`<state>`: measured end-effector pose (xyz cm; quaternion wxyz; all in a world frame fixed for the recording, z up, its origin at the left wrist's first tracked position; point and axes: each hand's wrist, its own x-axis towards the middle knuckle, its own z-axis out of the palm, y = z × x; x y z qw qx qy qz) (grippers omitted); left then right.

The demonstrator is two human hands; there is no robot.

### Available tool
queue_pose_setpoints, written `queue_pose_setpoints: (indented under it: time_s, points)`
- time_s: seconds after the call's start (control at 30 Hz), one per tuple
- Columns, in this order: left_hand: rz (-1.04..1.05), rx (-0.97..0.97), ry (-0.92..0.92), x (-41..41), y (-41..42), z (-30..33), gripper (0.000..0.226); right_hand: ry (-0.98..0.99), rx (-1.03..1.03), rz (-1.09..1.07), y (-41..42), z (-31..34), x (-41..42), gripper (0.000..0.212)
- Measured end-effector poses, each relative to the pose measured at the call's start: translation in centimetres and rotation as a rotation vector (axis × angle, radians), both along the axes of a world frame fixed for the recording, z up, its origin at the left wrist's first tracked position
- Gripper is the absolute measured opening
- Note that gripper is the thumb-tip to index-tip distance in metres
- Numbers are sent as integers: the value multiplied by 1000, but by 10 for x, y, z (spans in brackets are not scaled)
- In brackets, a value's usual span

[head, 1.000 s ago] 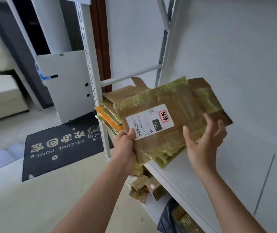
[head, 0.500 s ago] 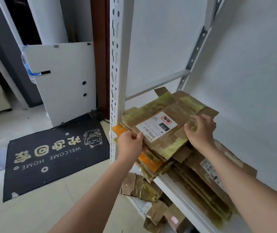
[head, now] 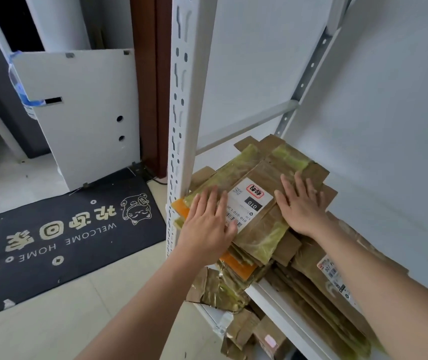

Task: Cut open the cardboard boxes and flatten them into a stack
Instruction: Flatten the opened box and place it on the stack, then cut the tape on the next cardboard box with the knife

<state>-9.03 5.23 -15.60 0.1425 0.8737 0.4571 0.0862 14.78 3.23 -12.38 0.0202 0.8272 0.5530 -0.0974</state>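
A flattened brown cardboard box (head: pixel 265 227) with yellowed tape and a white shipping label lies on top of a stack of flattened boxes (head: pixel 244 266) on a white shelf (head: pixel 267 289). My left hand (head: pixel 207 224) presses flat on the box's left end, fingers straight, partly over the label. On the box's right end my right hand (head: pixel 301 203) lies flat too, fingers spread. An orange flattened piece (head: pixel 180 207) sticks out under the top box at the left.
A second pile of flattened boxes (head: pixel 332 294) lies on the shelf to the right. Crumpled cardboard (head: pixel 241 331) sits on the lower shelf. The white perforated upright (head: pixel 181 100) stands just left of the stack. A black welcome mat (head: pixel 72 235) covers the floor; a white panel (head: pixel 83 113) leans behind it.
The labelled box went from held up in the air down onto the stack. Both hands let go of its edges and now press flat on its top.
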Motion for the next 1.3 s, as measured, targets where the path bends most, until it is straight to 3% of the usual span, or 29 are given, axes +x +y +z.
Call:
queue_pose_setpoints:
  time_s: [0.1, 0.2, 0.4, 0.53, 0.63, 0.77, 1.3]
  points:
    - [7, -19, 8, 3, 2, -3, 99, 62, -12, -2, 1, -4, 3, 67]
    - [2, -50, 27, 3, 5, 1, 102, 62, -4, -11, 2, -5, 4, 69]
    - [34, -77, 168, 6, 1, 24, 92, -113, -72, -36, 2, 13, -13, 69]
    - [71, -54, 179, 8, -17, 46, 70, -71, 133, -61, -22, 32, -26, 67]
    - [64, 48, 38, 11, -40, 60, 57, -131, 251, -34, -57, 46, -20, 66]
    - [-2, 120, -76, 35, -83, 83, 61, -137, 280, -69, -123, 61, 2, 70]
    - [-484, 8, 19, 261, -402, 123, 61, -198, 234, -524, -528, 80, 153, 63]
